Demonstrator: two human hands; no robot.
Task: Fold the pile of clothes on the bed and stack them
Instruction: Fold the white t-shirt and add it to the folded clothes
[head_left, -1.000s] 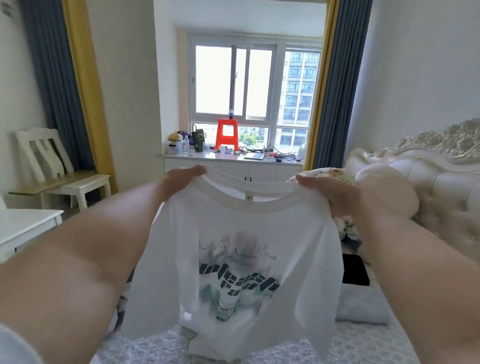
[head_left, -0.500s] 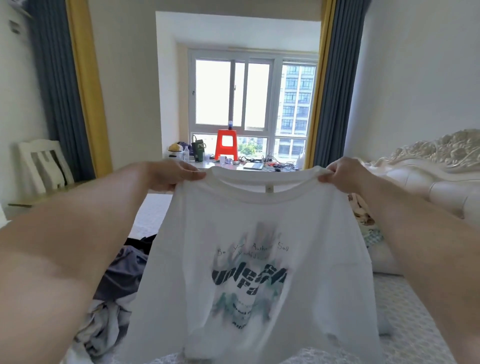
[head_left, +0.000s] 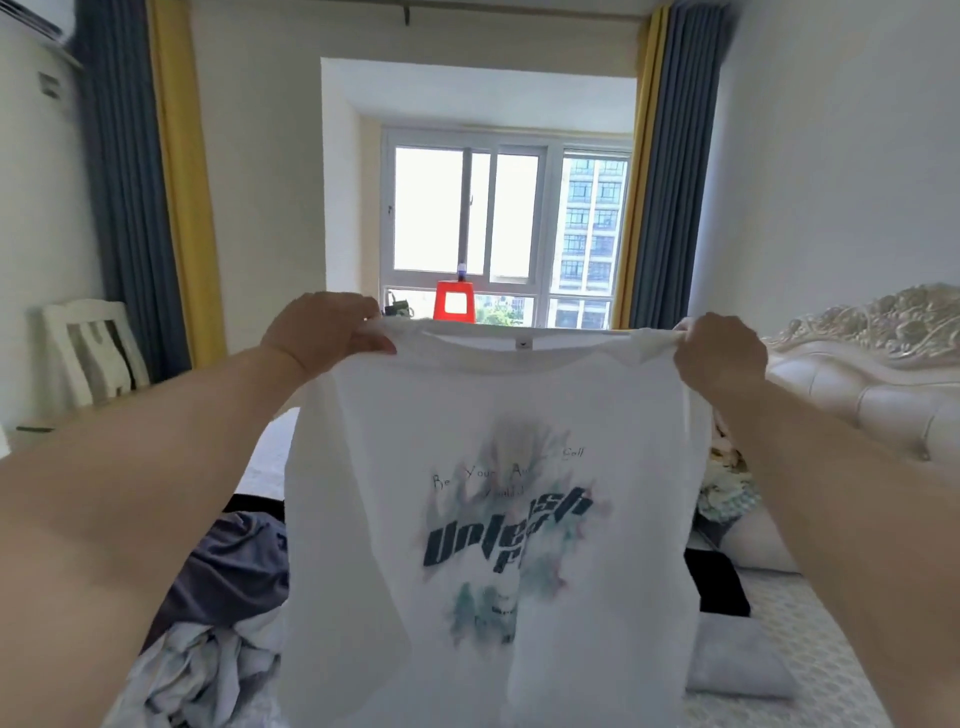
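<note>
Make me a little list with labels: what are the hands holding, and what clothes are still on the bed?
held item: white cotton T-shirt with a teal print, hanging spread out in the air
left hand: grips one shoulder of the shirt
right hand: grips the other shoulder
left on bed: crumpled dark grey garment; rumpled pale grey-white garment
bed: white patterned bedspread

T-shirt (head_left: 498, 519) hem cut off at bottom edge; it hides much of bed (head_left: 810, 639). Small print text blurred, unreadable.
</note>
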